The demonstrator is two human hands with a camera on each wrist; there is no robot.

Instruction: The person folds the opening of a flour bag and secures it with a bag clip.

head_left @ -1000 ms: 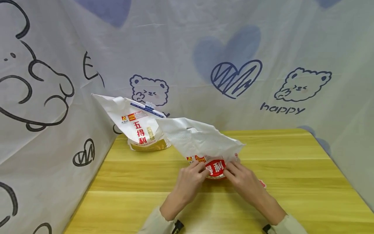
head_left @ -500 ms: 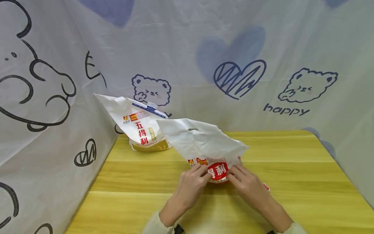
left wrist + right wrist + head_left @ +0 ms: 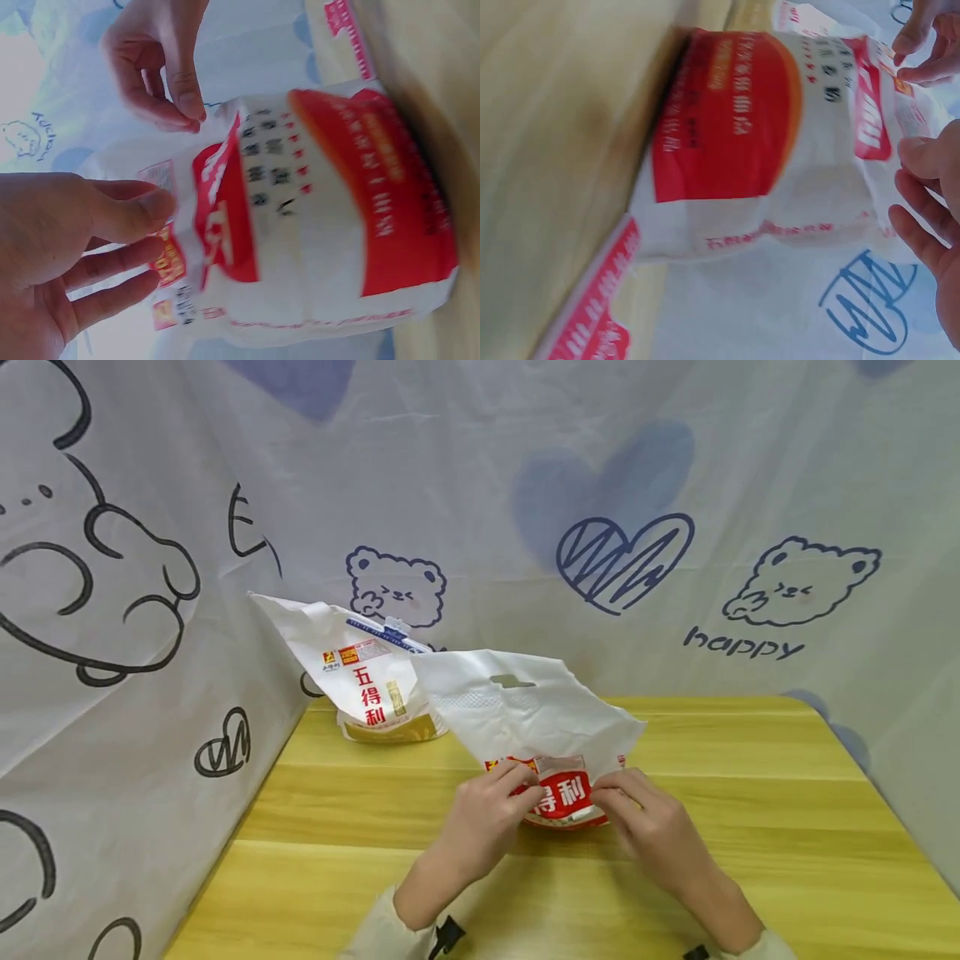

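A white and red flour bag [image 3: 558, 718] stands on the table between my hands, its upper part leaning back with a handle slot near the top edge. A crease crosses its red front label [image 3: 232, 217]. My left hand [image 3: 487, 818] pinches the bag's front at the left of the label, with thumb and fingertips at the crease in the left wrist view. On the other side, my right hand [image 3: 652, 827] has its fingers curled at the bag's right edge. In the right wrist view its thumb [image 3: 919, 156] lies at the crease.
Behind and left stands a second white flour bag [image 3: 375, 685], a blue and white sealing clip [image 3: 386, 633] across its top. A pink and white strip [image 3: 600, 292] lies beside the front bag. Printed curtains surround the wooden table [image 3: 750, 827].
The front bag's upper part has risen and flattened, so its handle slot shows wider. My right hand has moved slightly right, away from the label. The back bag stays in place.
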